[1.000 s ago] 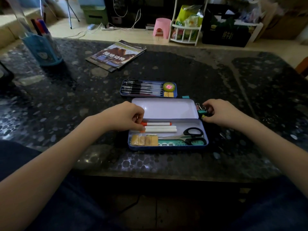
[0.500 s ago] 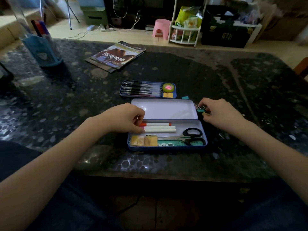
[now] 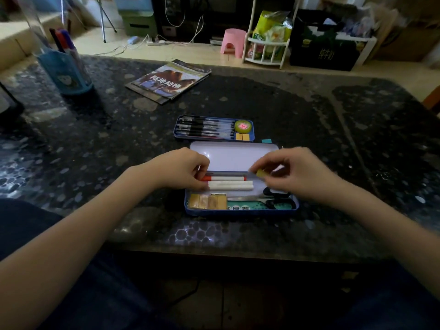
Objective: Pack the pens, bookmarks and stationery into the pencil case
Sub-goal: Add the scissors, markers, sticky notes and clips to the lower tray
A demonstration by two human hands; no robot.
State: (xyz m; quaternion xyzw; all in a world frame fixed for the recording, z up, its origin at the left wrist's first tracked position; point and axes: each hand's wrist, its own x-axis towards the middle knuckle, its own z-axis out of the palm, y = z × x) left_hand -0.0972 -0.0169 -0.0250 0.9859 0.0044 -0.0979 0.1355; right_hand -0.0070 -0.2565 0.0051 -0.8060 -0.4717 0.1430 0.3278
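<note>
An open blue tin pencil case [image 3: 240, 210] lies near the table's front edge, its pale lid [image 3: 235, 156] folded back. Inside are a red-tipped white pen [image 3: 226, 178], a thicker white pen [image 3: 231, 186], tan erasers [image 3: 207, 201] and black scissors [image 3: 277, 198]. My left hand [image 3: 181, 167] rests at the case's left end, fingers curled on the pens' tips. My right hand [image 3: 297, 172] hovers over the case's right half and pinches a small yellow item [image 3: 261, 173], blurred. Behind the case a blue tray [image 3: 214, 138] holds several black pens and a round green item [image 3: 242, 126].
A small teal piece [image 3: 266, 140] lies right of the tray. A magazine [image 3: 169, 81] lies at the back of the dark speckled table [image 3: 333, 139]. A blue pen holder [image 3: 65, 72] stands far left. The floor beyond has a pink stool [image 3: 232, 41] and a white rack [image 3: 269, 44].
My right hand has left the clips beside the case's right edge and moved left over the case, now holding a small yellow item. The left hand has stayed put.
</note>
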